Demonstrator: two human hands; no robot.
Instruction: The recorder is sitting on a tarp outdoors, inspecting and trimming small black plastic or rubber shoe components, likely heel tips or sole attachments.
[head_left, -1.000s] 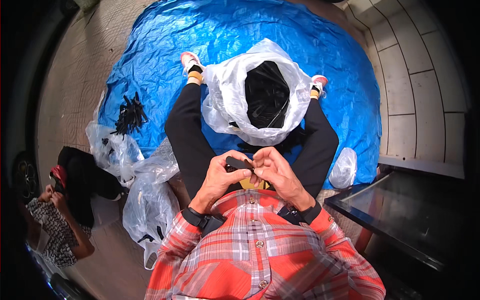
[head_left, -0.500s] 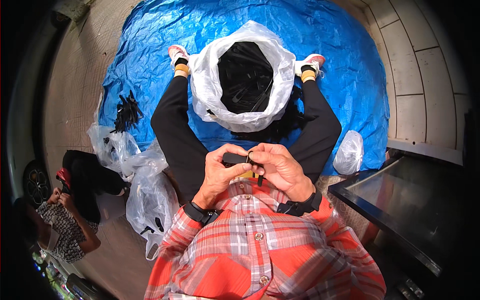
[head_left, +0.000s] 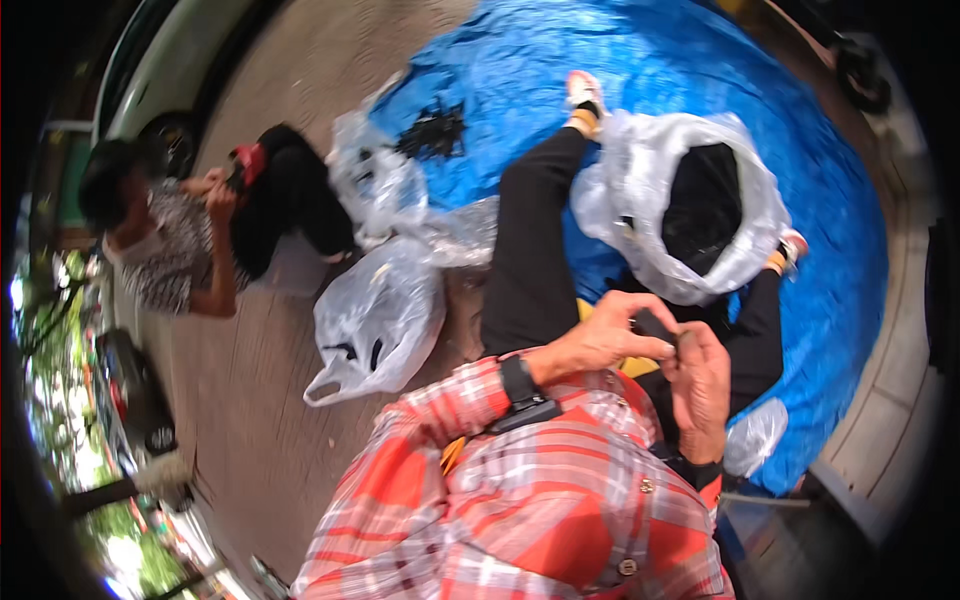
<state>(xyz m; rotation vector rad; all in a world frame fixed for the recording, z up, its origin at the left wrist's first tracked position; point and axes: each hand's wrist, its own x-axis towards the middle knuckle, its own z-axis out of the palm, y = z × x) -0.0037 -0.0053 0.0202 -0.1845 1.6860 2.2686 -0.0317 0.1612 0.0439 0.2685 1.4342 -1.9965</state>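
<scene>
Your left hand (head_left: 605, 335), right of the frame's centre, pinches a dark flat piece (head_left: 652, 326) between thumb and fingers. Your right hand (head_left: 700, 378) has its curled fingertips at the piece's right end; blur keeps you from telling whether they grip it. Your fingers cover much of the piece. Just beyond, between your legs, stands a whitish plastic bag (head_left: 622, 185), its dark contents (head_left: 705, 200) hard to make out. A small clear bag (head_left: 755, 440) sits at lower right, partly hidden by your right arm. Left of your legs lies a handled plastic bag (head_left: 385, 305). Farther off, a black pile (head_left: 435, 130) rests on the blue tarp (head_left: 830, 210); at upper left sits another person (head_left: 165, 260), hands blurred.
</scene>
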